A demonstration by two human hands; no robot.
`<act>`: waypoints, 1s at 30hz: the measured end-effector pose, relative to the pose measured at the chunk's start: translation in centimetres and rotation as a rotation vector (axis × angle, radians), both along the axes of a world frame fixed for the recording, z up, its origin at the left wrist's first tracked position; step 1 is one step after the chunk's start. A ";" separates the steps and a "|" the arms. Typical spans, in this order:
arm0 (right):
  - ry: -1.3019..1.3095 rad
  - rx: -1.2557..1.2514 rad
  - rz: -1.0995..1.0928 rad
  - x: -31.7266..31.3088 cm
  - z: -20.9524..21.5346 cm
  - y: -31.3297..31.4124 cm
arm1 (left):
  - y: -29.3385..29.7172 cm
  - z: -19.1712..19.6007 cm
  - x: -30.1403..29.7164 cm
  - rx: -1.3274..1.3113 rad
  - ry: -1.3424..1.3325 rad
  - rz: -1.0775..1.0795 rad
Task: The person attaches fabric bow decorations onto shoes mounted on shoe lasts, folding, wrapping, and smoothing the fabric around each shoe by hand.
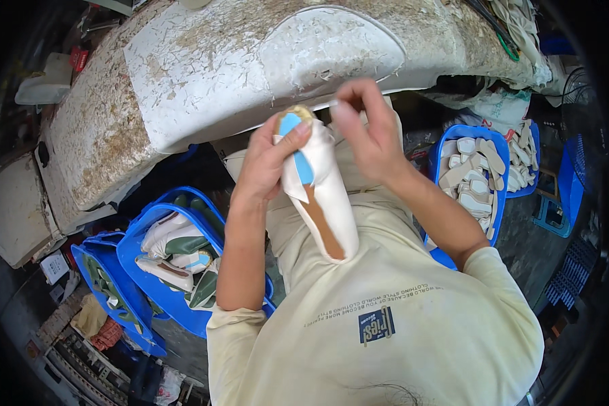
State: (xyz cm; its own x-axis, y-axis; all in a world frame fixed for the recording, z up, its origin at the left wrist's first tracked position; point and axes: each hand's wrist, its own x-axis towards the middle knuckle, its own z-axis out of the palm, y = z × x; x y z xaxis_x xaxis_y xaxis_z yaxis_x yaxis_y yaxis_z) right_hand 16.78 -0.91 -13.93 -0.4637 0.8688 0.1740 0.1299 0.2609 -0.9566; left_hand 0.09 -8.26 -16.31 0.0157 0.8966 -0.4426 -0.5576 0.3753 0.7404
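The left hand [267,162] grips a cream shoe [318,193] held just below the glue-crusted counter [183,74], its blue-and-brown insole apparently already in, while the right hand [369,132] pinches something small above the heel. Blue crates of shoes [176,260] and insoles [470,172] flank the shoe, suggesting many pieces left.

I see little free room around my hands. My left hand [267,162] and right hand [369,132] sit close together over my lap, with the cream shoe [321,196] filling the gap between them. Just ahead, the glue-crusted workbench [203,68] blocks any reach forward at that level. To my left, a blue crate [152,271] of shoe parts crowds the floor; to my right, another blue crate [497,145] of insoles stands near my forearm. Open passage remains only above the shoe.
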 end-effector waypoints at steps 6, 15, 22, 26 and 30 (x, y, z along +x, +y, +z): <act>-0.388 0.487 0.089 0.2 0.7 -3.0 | 0.3 0.1 -0.2 -0.153 0.400 0.200; -0.429 0.636 0.342 0.8 1.6 -5.9 | -1.5 -1.4 0.4 -0.155 0.191 0.421; -0.806 0.697 0.553 -3.9 1.9 -10.4 | -6.5 -2.5 -3.3 -0.016 0.289 0.182; -0.886 0.570 0.675 -7.5 5.1 -13.9 | -11.8 -2.4 -6.5 -0.118 0.302 0.430; -0.416 0.253 0.736 -9.2 6.6 -12.8 | -18.9 -1.2 -17.7 -0.184 0.430 0.668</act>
State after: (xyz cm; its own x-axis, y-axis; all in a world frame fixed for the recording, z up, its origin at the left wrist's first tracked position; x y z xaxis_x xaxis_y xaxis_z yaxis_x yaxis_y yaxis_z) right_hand 7.57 -13.67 -7.28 -0.9590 0.2832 0.0133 0.1704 0.6134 -0.7712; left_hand -17.61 -27.17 -17.54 -0.7010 0.5691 -0.4298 -0.3883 0.2009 0.8994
